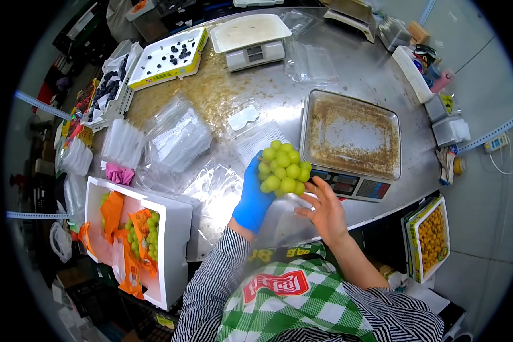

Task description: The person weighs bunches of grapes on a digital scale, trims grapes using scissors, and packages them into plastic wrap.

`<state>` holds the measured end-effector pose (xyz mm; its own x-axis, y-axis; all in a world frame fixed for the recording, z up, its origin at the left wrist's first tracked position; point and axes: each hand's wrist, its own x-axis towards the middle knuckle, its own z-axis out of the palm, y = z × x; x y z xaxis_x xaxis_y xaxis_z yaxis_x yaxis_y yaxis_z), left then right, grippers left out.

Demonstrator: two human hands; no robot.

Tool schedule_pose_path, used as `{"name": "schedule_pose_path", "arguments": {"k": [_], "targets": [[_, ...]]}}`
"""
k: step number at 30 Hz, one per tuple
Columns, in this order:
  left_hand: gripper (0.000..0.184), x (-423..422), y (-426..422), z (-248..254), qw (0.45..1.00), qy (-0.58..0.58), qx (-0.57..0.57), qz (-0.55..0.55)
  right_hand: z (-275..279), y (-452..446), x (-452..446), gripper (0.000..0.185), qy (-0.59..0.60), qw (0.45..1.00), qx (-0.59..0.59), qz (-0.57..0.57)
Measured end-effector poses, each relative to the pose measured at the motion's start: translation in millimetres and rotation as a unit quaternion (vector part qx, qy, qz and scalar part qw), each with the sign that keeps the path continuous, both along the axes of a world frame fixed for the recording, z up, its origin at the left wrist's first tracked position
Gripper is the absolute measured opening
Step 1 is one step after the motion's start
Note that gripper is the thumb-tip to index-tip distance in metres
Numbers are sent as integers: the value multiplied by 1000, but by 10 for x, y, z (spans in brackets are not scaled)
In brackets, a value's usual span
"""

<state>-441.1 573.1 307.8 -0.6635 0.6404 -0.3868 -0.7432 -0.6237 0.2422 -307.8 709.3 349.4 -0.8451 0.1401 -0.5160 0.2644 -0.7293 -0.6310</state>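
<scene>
A bunch of green grapes (282, 170) is held up over the metal table by my left hand (253, 196), which wears a blue glove and is closed around the bunch's left side. My bare right hand (323, 210) is just to the lower right of the bunch, palm toward it, with fingers apart and nothing held. Behind the right hand stands a digital scale with a stained metal tray (353, 137). At the lower left, a white foam box (174, 251) contains more green grapes (148, 236) in orange wrapping (113, 211).
Stacked clear plastic packs (179, 134) and a loose bag (214, 185) lie left of my hands. Farther back are a white scale (253, 37) and a tray of blueberries (171, 57). A crate of small orange fruit (432, 236) stands at the right, beyond the table edge.
</scene>
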Motion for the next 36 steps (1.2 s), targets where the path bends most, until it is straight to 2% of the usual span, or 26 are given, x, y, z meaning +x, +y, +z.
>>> {"name": "schedule_pose_path", "arguments": {"k": [2, 7, 12, 14, 17, 20, 23, 26, 29, 31, 34, 36], "targets": [[46, -37, 54, 13, 1000, -1, 12, 3, 51, 36, -119, 60, 44, 998, 46, -16], [45, -48, 310, 263, 997, 23, -37, 61, 136, 130, -398, 57, 125, 988, 95, -6], [49, -228, 715, 518, 987, 27, -119, 101, 108, 514, -700, 51, 142, 988, 48, -38], [51, -337, 901, 431, 989, 53, -113, 75, 114, 727, -814, 48, 138, 988, 22, -60], [58, -419, 1161, 399, 991, 95, -95, 15, 70, 1122, -911, 45, 77, 993, 48, -72], [64, -491, 1385, 390, 985, 69, -151, -48, -55, 1502, -982, 45, 60, 995, 50, -59], [69, -524, 1541, 350, 984, 61, -137, -91, -211, 1793, -1014, 44, 33, 996, 79, -35], [70, -552, 1612, 283, 981, 55, -142, -123, -257, 1892, -1011, 46, 21, 990, 136, -6], [73, -600, 1609, 81, 976, 72, -138, -154, -169, 1909, -986, 52, -40, 965, 257, 29], [75, -608, 1562, -12, 970, 91, -153, -165, -367, 2068, -963, 58, -14, 893, 442, 80], [77, -646, 1474, 57, 958, 120, -194, -172, -362, 2162, -909, 63, -15, 786, 607, 120], [79, -655, 1335, 182, 954, 123, -208, -180, -90, 2035, -696, 60, -97, 801, 583, 91]]}}
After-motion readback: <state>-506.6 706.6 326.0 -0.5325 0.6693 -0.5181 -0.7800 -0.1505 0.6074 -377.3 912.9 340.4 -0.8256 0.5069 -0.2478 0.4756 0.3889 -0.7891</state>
